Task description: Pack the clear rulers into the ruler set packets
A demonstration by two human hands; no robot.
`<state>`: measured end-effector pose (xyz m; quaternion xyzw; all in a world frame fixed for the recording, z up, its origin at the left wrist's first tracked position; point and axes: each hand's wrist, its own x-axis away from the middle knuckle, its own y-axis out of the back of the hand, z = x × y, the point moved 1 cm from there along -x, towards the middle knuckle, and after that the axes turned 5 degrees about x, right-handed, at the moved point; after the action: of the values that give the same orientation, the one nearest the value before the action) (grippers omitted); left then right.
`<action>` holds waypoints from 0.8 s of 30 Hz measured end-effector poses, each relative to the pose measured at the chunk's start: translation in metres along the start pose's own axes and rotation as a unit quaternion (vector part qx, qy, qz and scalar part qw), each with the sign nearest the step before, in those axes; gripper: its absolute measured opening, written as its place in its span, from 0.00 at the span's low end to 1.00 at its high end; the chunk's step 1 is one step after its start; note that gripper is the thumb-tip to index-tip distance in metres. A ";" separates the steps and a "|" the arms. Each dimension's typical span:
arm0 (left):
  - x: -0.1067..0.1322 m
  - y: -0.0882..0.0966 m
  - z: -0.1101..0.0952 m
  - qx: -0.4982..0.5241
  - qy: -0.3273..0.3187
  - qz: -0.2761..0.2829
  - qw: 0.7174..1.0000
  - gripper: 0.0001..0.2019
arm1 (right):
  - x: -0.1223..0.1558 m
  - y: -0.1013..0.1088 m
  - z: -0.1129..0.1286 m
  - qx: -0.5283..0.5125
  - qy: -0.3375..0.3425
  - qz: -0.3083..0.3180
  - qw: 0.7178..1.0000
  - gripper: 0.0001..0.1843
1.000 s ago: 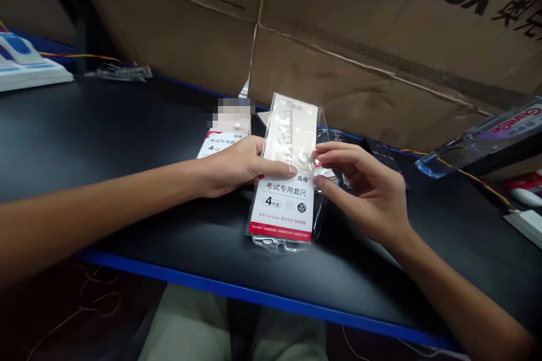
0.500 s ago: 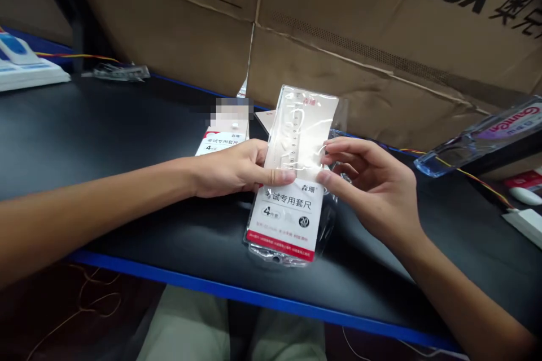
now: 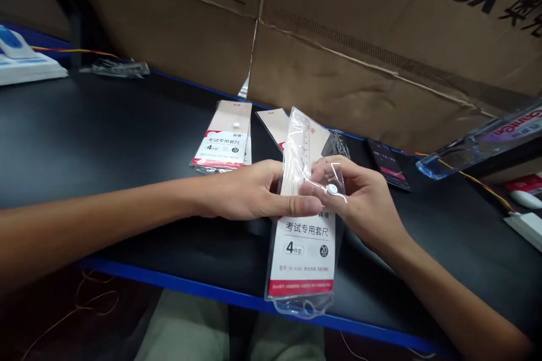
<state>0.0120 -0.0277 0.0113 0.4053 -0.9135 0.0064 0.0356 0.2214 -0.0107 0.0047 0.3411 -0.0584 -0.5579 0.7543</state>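
Note:
A clear plastic pouch of rulers (image 3: 302, 254) with a white and red printed card is held upright over the desk's front edge. My left hand (image 3: 262, 192) grips it from the left, thumb across its front. At its right side, my right hand (image 3: 355, 192) has its fingers pinched on the pouch's clear flap (image 3: 339, 175), which bears a white snap button (image 3: 332, 189). A ruler scale shows through the upper part. Behind my left hand lie similar ruler packs (image 3: 224, 135), and another card (image 3: 273, 124) lies partly hidden behind the held pouch.
A cardboard box (image 3: 339, 39) stands along the back of the black desk (image 3: 105, 130). A phone (image 3: 387, 163) lies to the right, near a clear bottle (image 3: 474, 141). A power strip (image 3: 29, 67) sits at far left, with a crumpled plastic wrapper (image 3: 118, 67) beside it.
The pouch has come down and nearer, slightly to the right. My right hand has moved left across it, and the flap with its button now shows over the fingers. The phone has come into view.

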 end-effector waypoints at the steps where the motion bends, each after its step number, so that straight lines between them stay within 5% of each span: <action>1: 0.000 -0.001 0.001 0.001 0.001 -0.006 1.000 0.14 | 0.000 -0.001 -0.001 -0.009 -0.006 0.004 1.000 0.11; 7: -0.003 0.005 0.004 0.058 0.006 -0.061 0.996 0.10 | -0.011 0.013 -0.017 -0.074 -0.032 -0.083 0.993 0.07; 12: -0.002 0.037 -0.011 0.156 -0.029 -0.228 0.961 0.14 | -0.029 0.042 -0.045 -0.035 -0.104 -0.233 0.966 0.10; 17: 0.001 0.070 -0.016 0.137 -0.021 -0.347 0.927 0.16 | -0.039 0.053 -0.076 0.043 -0.112 -0.208 0.971 0.16; 24: -0.001 0.074 -0.007 0.107 0.004 -0.348 0.931 0.18 | -0.040 0.052 -0.079 0.270 -0.032 -0.147 0.951 0.23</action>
<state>-0.0413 0.0233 0.0191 0.6990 -0.7090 0.0932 -0.0048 0.2856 0.0673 -0.0132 0.5186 -0.1800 -0.6366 0.5417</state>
